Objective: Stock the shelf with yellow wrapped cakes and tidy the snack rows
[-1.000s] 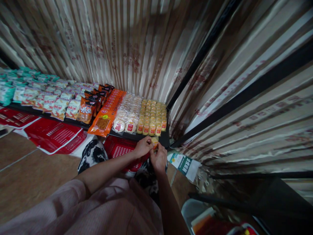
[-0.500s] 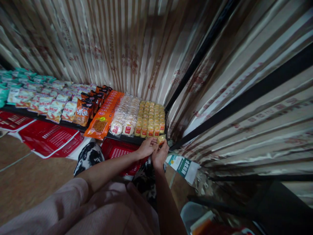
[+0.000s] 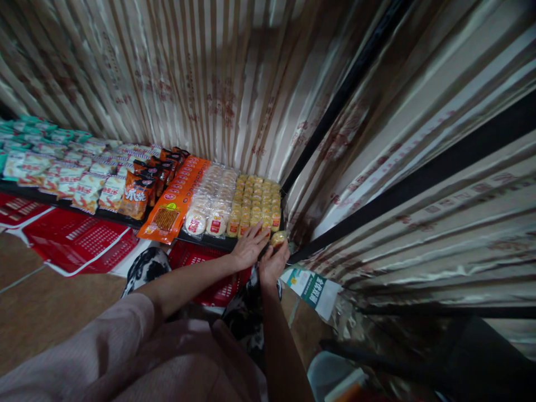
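Observation:
In the head view, my right hand (image 3: pixel 273 263) is closed around a small yellow wrapped snack cake (image 3: pixel 278 239) at the front right corner of a black shelf (image 3: pixel 209 240). My left hand (image 3: pixel 251 247) is stretched out, its fingertips on the front of the rows of yellow wrapped cakes (image 3: pixel 257 196). Red-labelled ends face me along the front of those rows, partly hidden by my fingers. Left of them stand two rows of clear-wrapped white round cakes (image 3: pixel 206 221).
An orange snack bag (image 3: pixel 168 215), orange-black bags (image 3: pixel 136 195), white bags (image 3: pixel 86 187) and teal bags (image 3: pixel 29 129) line the shelf leftward. Red baskets (image 3: pixel 79 234) stand below. Pleated curtain (image 3: pixel 176 72) hangs behind, with black bars (image 3: pixel 419 173) at right. A green-white package (image 3: pixel 312 287) lies low.
My left hand has left the cake held by both hands and spread onto the front of the yellow rows. My right hand keeps the cake. The view has shifted slightly.

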Demonstrator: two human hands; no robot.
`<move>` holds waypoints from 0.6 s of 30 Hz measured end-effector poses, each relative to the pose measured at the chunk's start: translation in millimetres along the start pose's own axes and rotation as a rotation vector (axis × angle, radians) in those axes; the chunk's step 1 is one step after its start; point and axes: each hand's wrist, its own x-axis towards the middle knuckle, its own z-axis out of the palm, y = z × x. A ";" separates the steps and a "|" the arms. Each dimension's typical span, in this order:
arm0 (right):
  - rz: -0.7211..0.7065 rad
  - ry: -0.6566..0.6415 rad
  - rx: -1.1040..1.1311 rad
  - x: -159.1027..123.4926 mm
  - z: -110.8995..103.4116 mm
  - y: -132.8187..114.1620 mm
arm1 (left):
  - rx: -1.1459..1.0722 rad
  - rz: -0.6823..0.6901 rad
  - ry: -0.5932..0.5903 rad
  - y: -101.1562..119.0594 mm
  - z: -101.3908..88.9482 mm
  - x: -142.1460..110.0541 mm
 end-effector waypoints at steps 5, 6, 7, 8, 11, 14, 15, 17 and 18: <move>-0.017 -0.032 -0.002 6.7 2.8 6.5 | 0.147 0.100 -0.057 -10.6 9.9 4.0; -0.018 -0.022 0.000 8.1 4.5 7.2 | 0.163 0.102 -0.060 -12.2 11.6 4.2; -0.019 -0.007 0.003 9.5 6.5 7.3 | 0.174 0.106 -0.063 -13.7 13.1 4.2; -0.021 0.007 0.005 11.0 8.6 7.0 | 0.181 0.110 -0.067 -15.1 14.5 4.0; -0.022 0.046 0.005 15.3 14.4 4.4 | 0.181 0.133 -0.076 -19.2 17.5 2.8; -0.023 0.041 -0.011 19.6 17.3 1.5 | 0.172 0.155 -0.076 -23.8 20.7 1.1; -0.021 0.032 -0.017 21.1 17.6 0.8 | 0.168 0.162 -0.073 -25.5 22.0 0.4; -0.013 0.018 -0.023 24.1 17.7 0.0 | 0.154 0.173 -0.063 -29.0 25.0 -0.9; -0.007 0.015 -0.022 25.7 17.7 -0.1 | 0.145 0.179 -0.058 -30.7 26.5 -1.5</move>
